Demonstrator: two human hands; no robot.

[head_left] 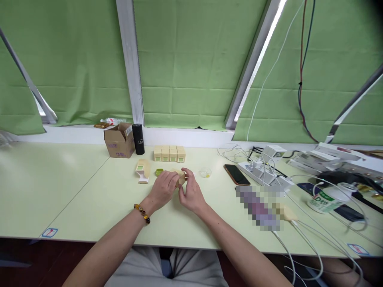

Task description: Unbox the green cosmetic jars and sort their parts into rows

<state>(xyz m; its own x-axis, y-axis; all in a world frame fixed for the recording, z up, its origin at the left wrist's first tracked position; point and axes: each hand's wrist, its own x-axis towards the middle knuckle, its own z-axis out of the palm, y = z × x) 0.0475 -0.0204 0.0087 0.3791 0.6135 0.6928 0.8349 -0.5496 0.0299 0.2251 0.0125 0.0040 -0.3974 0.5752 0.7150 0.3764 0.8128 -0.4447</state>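
Both my hands are closed around a small cream carton point(181, 178) held over the table. My left hand point(163, 186) covers much of it from the left, and my right hand point(191, 191) grips its right end with thumb and fingers. Just left of the fingers lies a small green container point(159, 172). Farther left, an opened cream carton point(143, 170) shows its white inner flap. Behind my hands stands a row of several closed cream boxes point(169, 154) with green labels. To the right of my right hand sits a small clear plastic piece point(205, 172).
At the back left are an open cardboard box point(119, 141) and a black tumbler point(138, 138). A phone point(237, 174), a power strip point(263, 175) with tangled white cables and a white bottle point(330, 197) occupy the right side. The table's front edge point(179, 244) runs close to my lap.
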